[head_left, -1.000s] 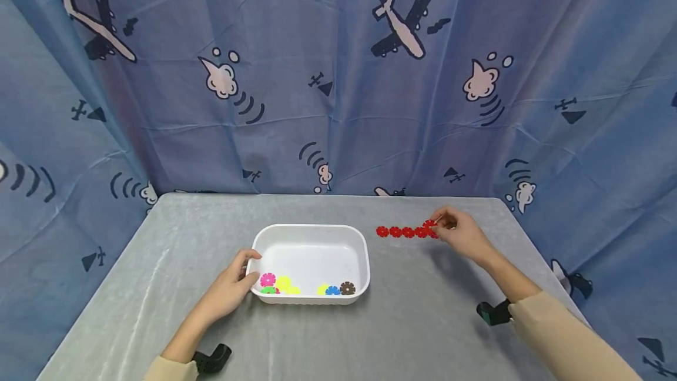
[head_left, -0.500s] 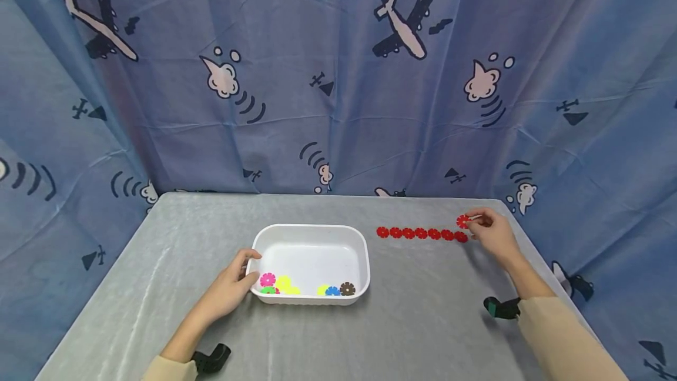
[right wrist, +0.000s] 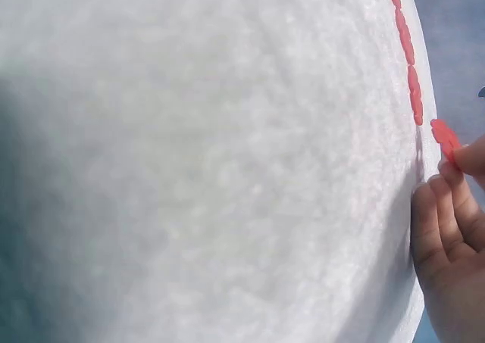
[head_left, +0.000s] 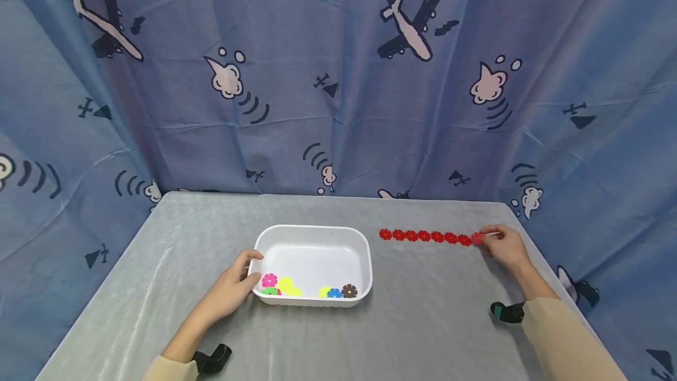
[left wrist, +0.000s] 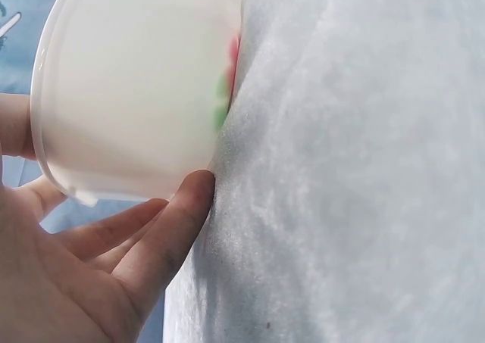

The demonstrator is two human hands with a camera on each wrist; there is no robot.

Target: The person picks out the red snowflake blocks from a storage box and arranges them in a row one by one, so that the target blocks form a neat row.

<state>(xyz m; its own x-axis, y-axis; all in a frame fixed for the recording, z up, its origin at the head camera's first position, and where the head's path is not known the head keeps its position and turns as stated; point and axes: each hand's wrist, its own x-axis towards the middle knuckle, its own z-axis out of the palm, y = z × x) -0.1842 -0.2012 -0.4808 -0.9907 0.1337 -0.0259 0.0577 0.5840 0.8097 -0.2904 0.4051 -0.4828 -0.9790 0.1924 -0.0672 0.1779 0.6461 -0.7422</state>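
My left hand (head_left: 231, 284) grips the left rim of a white plastic tray (head_left: 312, 303); in the left wrist view its fingers (left wrist: 163, 241) touch the tray's outer wall. Inside the tray, near its front wall, lie flower-shaped plastic discs: a pink disc (head_left: 269, 280), a brown disc (head_left: 349, 291), a blue disc (head_left: 334, 293), plus yellow and green ones. My right hand (head_left: 508, 247) pinches a red flower-shaped disc (right wrist: 444, 137) between thumb and finger. In the right wrist view this disc is just off the end of a row of red discs (head_left: 424, 236) and tilted.
Grey cloth covers the table (head_left: 317, 346), whose far edge meets a blue curtain (head_left: 285, 151) printed with planes. The red row runs along the back right, beside the tray. A black wrist mount (head_left: 508, 312) sits under the right forearm, another (head_left: 213, 360) by the left.
My right hand has moved right along the row, and more red discs show uncovered. The red disc it holds has come down to the row's right end. My left hand stays on the tray.
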